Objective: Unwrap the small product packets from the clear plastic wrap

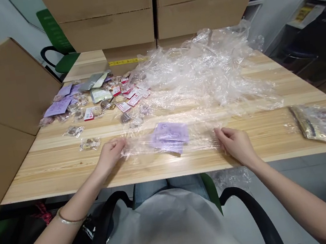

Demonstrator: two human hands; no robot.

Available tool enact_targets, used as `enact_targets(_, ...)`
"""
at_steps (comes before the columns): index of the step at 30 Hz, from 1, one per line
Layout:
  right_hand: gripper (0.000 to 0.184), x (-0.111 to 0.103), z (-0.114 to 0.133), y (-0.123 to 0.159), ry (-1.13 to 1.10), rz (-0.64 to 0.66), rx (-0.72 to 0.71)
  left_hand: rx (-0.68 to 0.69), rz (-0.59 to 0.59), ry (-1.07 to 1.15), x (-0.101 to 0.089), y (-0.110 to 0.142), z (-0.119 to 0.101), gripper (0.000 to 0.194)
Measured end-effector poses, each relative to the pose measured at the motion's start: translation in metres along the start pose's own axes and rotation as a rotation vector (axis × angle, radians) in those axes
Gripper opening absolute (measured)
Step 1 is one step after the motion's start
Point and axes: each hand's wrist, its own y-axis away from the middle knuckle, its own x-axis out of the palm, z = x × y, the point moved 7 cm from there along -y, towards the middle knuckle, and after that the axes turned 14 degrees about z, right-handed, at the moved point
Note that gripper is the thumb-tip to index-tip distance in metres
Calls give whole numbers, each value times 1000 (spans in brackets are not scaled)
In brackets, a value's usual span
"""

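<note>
A sheet of clear plastic film (200, 137) stretches between my two hands above the near part of the table. My left hand (112, 152) pinches its left end, and my right hand (234, 141) pinches the right end. Two or so purple printed packets (171, 133) lie at the middle of the film, overlapping one another; whether they are under it or wrapped in it I cannot tell. Left of my left hand rests a small clear-wrapped item (89, 144), with another small wrapped item (73, 131) just behind it.
A large heap of crumpled clear film (204, 69) covers the back right of the wooden table (43, 171). Several purple packets (59, 107) and red-and-white cards (133, 100) are piled at the back left. A gold packet (321, 124) lies far right. Cardboard boxes (107, 14) stand behind and left.
</note>
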Motion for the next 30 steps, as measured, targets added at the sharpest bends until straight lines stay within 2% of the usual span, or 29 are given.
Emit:
enact_targets(3, 55, -2, 3, -6, 351, 45, 53, -8, 20, -48, -1, -12, 5, 47)
enact_targets(5, 50, -4, 6, -7, 528, 18, 58, 0, -8, -19, -7, -13, 9, 34)
enact_targets(7, 41, -7, 11, -6, 632, -51, 26, 103, 0, 50, -14, -6, 6, 24)
enact_targets(8, 35, -9, 15, -5, 663, -106, -4, 198, 51, 62, -14, 0, -1, 29)
enact_targets(10, 28, -13, 26, -1, 701, -255, -83, 402, 237, -50, -7, 17, -20, 48)
enact_targets(11, 33, -14, 33, 2, 709, -326, -135, 480, 328, -171, 0, 28, -28, 57)
enact_targets(13, 49, -8, 47, 6, 701, -366, -273, 565, 384, -450, 12, 44, -40, 67)
enact_targets(15, 62, 9, 60, 4, 666, -207, -444, 634, 317, -650, 24, 50, -50, 62)
enact_targets(17, 71, 35, 67, 0, 645, 73, -579, 675, 226, -703, 32, 47, -55, 43)
enact_targets(19, 80, 56, 67, -2, 651, 293, -646, 615, 160, -601, 33, 35, -52, 20)
enact_targets(20, 84, 62, 65, -4, 659, 356, -661, 534, 120, -492, 28, 27, -45, 18)
enact_targets(23, 85, 68, 60, -7, 672, 418, -659, 164, -35, -100, -1, 6, -8, 38)
enact_targets(25, 75, 64, 60, -10, 656, 415, -634, -10, -105, -16, -17, 2, 13, 40)
enact_targets(26, 71, 59, 62, -13, 636, 391, -616, -32, -149, -74, -25, 2, 16, 36)
enact_targets(28, 65, 48, 72, -22, 582, 303, -595, 46, -320, -309, -38, 10, 6, 23)
enact_targets(29, 65, 43, 78, -28, 556, 264, -593, 144, -418, -439, -39, 17, -6, 23)
enact_targets(30, 67, 41, 84, -35, 532, 247, -594, 292, -463, -557, -33, 25, -22, 29)
